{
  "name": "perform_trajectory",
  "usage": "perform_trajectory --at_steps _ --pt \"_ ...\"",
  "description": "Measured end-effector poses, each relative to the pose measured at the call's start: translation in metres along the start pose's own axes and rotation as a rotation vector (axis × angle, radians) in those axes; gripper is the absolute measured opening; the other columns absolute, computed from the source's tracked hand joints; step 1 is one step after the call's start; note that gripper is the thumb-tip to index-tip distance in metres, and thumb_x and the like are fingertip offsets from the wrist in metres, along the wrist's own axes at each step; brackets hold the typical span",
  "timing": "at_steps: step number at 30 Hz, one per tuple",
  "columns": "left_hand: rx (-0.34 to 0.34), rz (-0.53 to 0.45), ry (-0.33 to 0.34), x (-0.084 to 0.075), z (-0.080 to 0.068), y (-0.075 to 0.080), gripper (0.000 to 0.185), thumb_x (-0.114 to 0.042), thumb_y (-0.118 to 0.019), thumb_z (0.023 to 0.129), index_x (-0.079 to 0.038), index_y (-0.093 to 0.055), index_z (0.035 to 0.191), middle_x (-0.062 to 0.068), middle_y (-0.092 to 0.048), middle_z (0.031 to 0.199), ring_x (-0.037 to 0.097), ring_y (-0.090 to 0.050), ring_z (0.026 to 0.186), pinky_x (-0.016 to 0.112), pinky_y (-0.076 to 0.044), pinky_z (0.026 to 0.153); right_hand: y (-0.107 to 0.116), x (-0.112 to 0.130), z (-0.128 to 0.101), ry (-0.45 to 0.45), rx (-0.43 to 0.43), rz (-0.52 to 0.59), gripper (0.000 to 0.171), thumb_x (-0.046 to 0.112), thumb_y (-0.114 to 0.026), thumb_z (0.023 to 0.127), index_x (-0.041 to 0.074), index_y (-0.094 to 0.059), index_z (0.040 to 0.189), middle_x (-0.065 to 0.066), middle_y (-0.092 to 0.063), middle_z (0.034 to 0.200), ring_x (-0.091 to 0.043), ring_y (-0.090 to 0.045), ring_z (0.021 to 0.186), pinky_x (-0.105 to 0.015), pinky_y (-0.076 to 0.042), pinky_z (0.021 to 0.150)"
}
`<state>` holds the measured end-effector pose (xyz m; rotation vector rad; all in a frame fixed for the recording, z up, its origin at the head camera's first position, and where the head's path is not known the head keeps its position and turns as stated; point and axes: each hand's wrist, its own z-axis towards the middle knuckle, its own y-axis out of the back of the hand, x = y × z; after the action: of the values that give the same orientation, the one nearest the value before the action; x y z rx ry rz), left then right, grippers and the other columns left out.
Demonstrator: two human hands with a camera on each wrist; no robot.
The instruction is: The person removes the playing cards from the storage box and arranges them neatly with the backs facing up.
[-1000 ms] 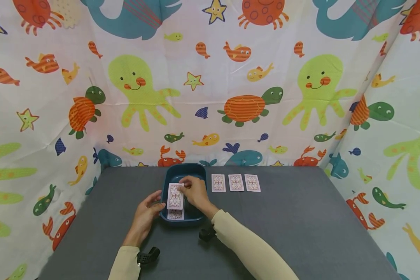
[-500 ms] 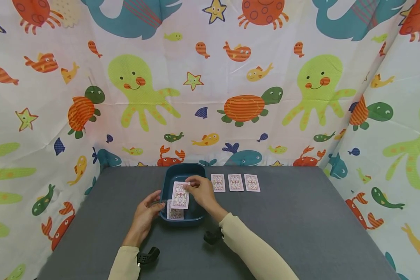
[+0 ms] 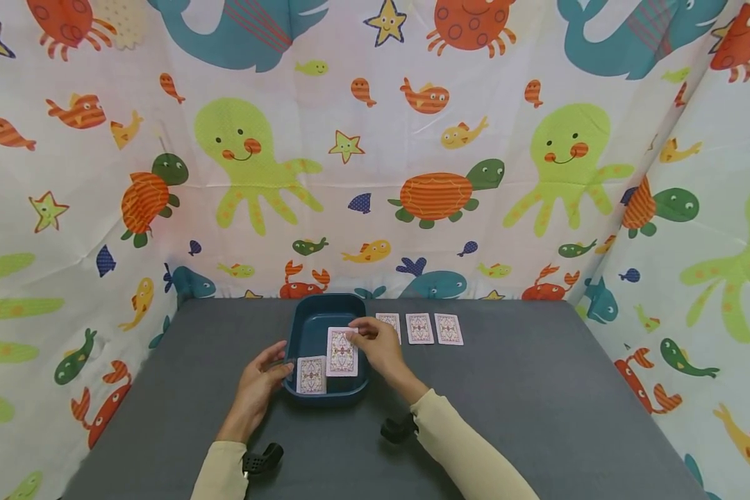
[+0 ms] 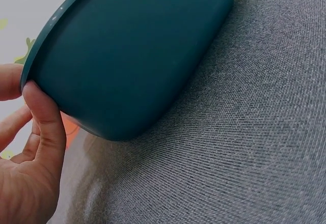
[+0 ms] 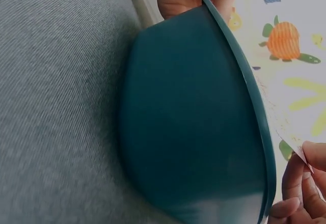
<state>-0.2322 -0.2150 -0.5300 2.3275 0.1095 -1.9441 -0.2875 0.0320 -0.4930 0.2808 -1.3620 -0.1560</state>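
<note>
My right hand (image 3: 382,349) pinches a playing card (image 3: 342,355) by its upper right corner, over the right half of a dark teal plastic tub (image 3: 315,321). In the right wrist view the card shows nearly edge-on above the tub's rim, between thumb and fingers. My left hand (image 3: 254,392) holds the tub's left rim; in the left wrist view the thumb (image 4: 45,113) presses the outer wall with a finger over the edge. Inside the tub's front left corner lie face-down cards (image 3: 311,377); how many is unclear. All visible backs carry a reddish pattern.
Three face-down cards stand in a row on the grey table behind and right of the tub: one partly covered by my right hand, then a middle card (image 3: 420,328) and a right card (image 3: 448,329). A sea-animal printed curtain (image 3: 350,187) hangs behind the table.
My right hand has carried the card rightward, off the cards in the tub's left corner to above its right half. The left hand keeps its place on the rim.
</note>
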Motion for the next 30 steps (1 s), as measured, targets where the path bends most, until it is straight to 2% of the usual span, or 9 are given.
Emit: perform_trajectory --at_steps 5,12,17,22,25,30 --pt "0.004 -0.01 0.001 0.001 0.001 0.001 0.054 -0.01 -0.064 0.093 -0.017 -0.048 0.145 0.012 -0.043 0.14 0.013 -0.054 0.1 0.031 -0.043 0.082 0.009 -0.004 -0.002 -0.019 -0.017 0.027 0.016 0.018 -0.075 0.087 0.011 -0.075 0.101 -0.006 -0.068 0.084 -0.01 -0.059 0.072 -0.023 -0.049 0.064" --pt "-0.001 -0.017 0.006 0.001 0.001 -0.001 0.054 -0.008 -0.064 0.092 -0.017 -0.049 0.144 0.011 -0.044 0.139 0.012 -0.055 0.098 0.03 -0.043 0.081 0.024 -0.005 -0.002 -0.036 -0.041 0.03 0.02 0.02 -0.074 0.088 0.01 -0.075 0.104 -0.006 -0.068 0.088 -0.012 -0.059 0.078 -0.024 -0.05 0.068" --pt "-0.002 -0.013 0.007 0.001 0.002 -0.001 0.054 -0.009 -0.064 0.092 -0.017 -0.049 0.144 0.011 -0.044 0.14 0.012 -0.055 0.098 0.03 -0.044 0.079 0.038 -0.012 0.0 -0.036 -0.077 0.035 0.02 0.018 -0.074 0.087 0.008 -0.075 0.105 -0.005 -0.067 0.086 -0.012 -0.058 0.076 -0.023 -0.048 0.065" --pt "-0.005 -0.01 0.004 0.003 0.004 0.002 0.055 -0.01 -0.065 0.092 -0.017 -0.049 0.144 0.012 -0.044 0.14 0.014 -0.053 0.098 0.031 -0.043 0.082 0.053 -0.019 0.002 -0.03 -0.094 -0.005 0.021 0.018 -0.072 0.089 0.008 -0.075 0.107 -0.005 -0.066 0.084 -0.013 -0.056 0.074 -0.024 -0.047 0.065" --pt "-0.002 -0.006 0.007 0.004 0.004 0.002 0.056 -0.011 -0.066 0.092 -0.018 -0.048 0.144 0.012 -0.044 0.141 0.015 -0.052 0.102 0.032 -0.042 0.084 0.063 -0.023 0.003 -0.055 -0.116 -0.026 0.018 0.02 -0.072 0.089 0.012 -0.075 0.105 -0.004 -0.065 0.083 -0.014 -0.056 0.073 -0.024 -0.048 0.064" --pt "0.001 0.0 0.011 0.003 0.003 0.0 0.055 -0.012 -0.065 0.092 -0.019 -0.048 0.144 0.011 -0.044 0.141 0.015 -0.051 0.104 0.033 -0.041 0.085 0.081 -0.029 0.003 -0.072 -0.157 -0.039 0.018 0.02 -0.073 0.088 0.011 -0.075 0.104 -0.006 -0.065 0.085 -0.014 -0.057 0.074 -0.025 -0.048 0.063"
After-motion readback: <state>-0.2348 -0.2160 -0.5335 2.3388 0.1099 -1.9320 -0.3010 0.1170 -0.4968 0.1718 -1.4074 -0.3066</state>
